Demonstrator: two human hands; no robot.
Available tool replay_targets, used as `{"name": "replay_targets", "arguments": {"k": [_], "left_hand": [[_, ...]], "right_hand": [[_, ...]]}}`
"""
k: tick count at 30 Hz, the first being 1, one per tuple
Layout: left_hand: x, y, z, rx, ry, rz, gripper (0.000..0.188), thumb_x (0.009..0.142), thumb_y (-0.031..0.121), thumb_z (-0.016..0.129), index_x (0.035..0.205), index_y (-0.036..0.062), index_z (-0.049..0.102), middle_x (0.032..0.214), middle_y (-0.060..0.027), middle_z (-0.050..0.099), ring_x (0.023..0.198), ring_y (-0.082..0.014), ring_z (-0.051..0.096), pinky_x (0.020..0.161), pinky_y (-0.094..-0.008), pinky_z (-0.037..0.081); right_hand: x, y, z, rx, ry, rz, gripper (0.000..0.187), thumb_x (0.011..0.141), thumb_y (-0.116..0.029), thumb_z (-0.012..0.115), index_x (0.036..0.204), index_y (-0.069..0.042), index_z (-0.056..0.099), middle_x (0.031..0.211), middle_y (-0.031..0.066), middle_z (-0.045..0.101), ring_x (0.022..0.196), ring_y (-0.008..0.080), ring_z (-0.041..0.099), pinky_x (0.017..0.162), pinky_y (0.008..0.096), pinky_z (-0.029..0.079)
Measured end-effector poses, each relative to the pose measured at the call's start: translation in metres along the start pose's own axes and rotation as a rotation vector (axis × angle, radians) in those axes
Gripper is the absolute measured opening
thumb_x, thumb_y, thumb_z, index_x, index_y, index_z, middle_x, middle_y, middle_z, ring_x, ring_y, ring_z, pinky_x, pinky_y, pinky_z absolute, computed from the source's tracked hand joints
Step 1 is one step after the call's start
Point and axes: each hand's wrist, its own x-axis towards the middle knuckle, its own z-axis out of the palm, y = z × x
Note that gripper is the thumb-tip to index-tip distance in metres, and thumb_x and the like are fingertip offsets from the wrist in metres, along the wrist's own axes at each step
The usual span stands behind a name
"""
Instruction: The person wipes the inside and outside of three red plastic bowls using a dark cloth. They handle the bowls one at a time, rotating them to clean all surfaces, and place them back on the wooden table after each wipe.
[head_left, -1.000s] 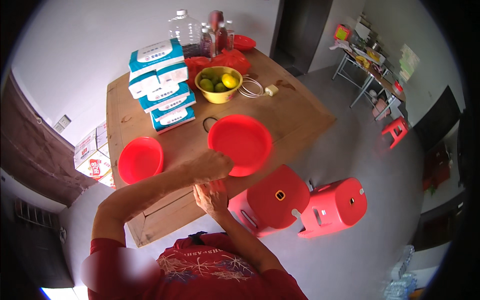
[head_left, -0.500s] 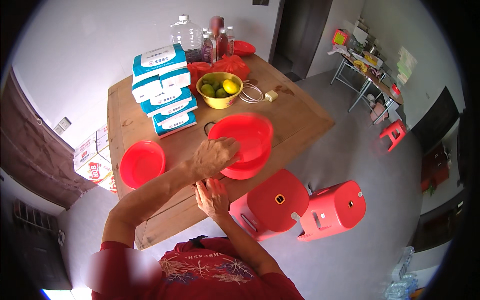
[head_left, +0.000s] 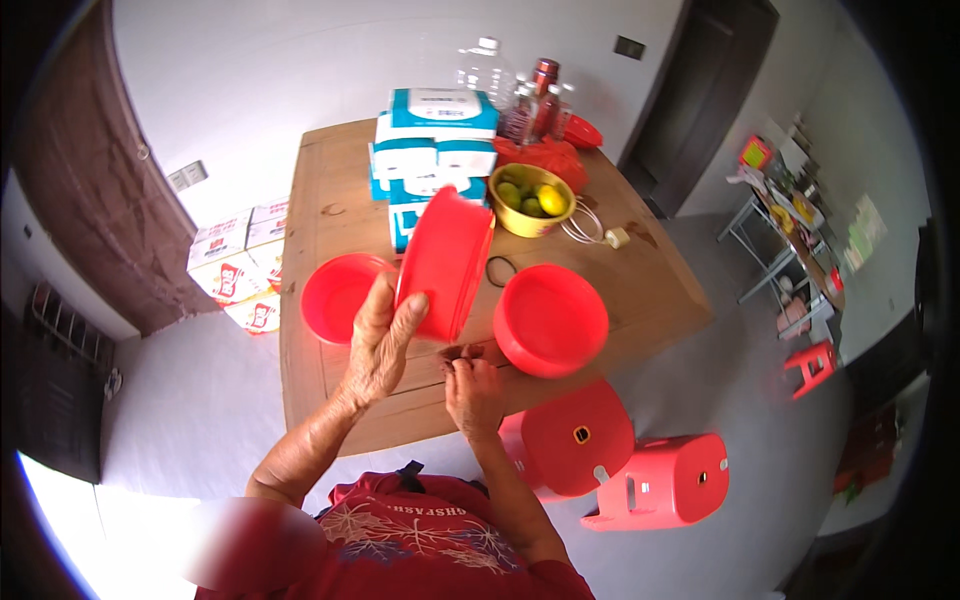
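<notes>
Plain pale walls and a grey floor surround a wooden table, brown-planked, as recorded in the head view. Inspected item: a raised red bowl, glossy, plain and evenly coloured, with a stepped line along its right-hand edge. It is held above the near half of the table, tipped steeply onto its side; its upper end is slightly blurred and overlaps the tissue packs in the line of sight.

Left hand: partly closed on the lower left edge of the raised red bowl, thumb laid against it. Right hand: fingers bent at the near side of the table, beside a small dark object; whether it grips this cannot be told, nor can the object's kind.

Two further red bowls sit upright on the table: the left-side bowl, partly covered by the left hand and the raised bowl, and the right-side bowl, round and fully in sight near the table's edge.

Beyond them: a yellow bowl of green and yellow fruit, a white cable and a dark loop. Two red stools stand close to the table's near right side.
</notes>
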Motion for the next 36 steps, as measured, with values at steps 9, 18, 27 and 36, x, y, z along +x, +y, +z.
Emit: {"name": "replay_targets", "arguments": {"k": [9,18,27,36], "left_hand": [[-0.076,-0.059,-0.020,-0.237,0.058,-0.240,0.033,0.095,0.011,0.045,0.127,0.0042,0.042,0.114,-0.0031,0.052,0.105,-0.0098,0.044,0.092,-0.0249,0.036],[-0.103,-0.049,-0.017,-0.267,-0.081,-0.213,0.028,0.096,0.018,0.047,0.122,0.0070,0.050,0.108,-0.0006,0.054,0.099,-0.0083,0.048,0.086,-0.0262,0.042],[-0.119,-0.052,-0.025,-0.041,-0.193,-0.197,0.019,0.085,0.016,0.067,0.088,0.0038,0.052,0.084,-0.0019,0.055,0.077,-0.0081,0.047,0.069,-0.0259,0.044],[-0.116,-0.067,-0.028,-0.082,-0.089,-0.140,0.043,0.069,0.011,0.081,0.104,0.0044,0.057,0.093,-0.0028,0.060,0.087,-0.0076,0.053,0.076,-0.0277,0.046]], "right_hand": [[0.039,-0.044,-0.095,0.782,0.235,0.193,0.023,0.089,-0.003,0.055,0.111,0.002,0.052,0.099,0.0098,0.060,0.080,0.0114,0.058,0.070,0.0248,0.049],[0.066,-0.081,-0.110,0.504,0.063,-0.176,0.019,0.077,-0.005,0.059,0.096,-0.002,0.057,0.104,0.0157,0.053,0.092,0.0312,0.050,0.080,0.0419,0.041],[0.108,-0.036,-0.088,0.857,-0.442,0.255,0.014,0.087,-0.011,0.053,0.092,0.002,0.056,0.082,0.0139,0.063,0.074,0.0228,0.061,0.067,0.0327,0.047],[0.041,-0.092,-0.106,0.494,-0.027,-0.259,0.027,0.076,-0.004,0.064,0.101,0.002,0.054,0.110,0.0218,0.052,0.096,0.0373,0.052,0.082,0.0460,0.041]]}}
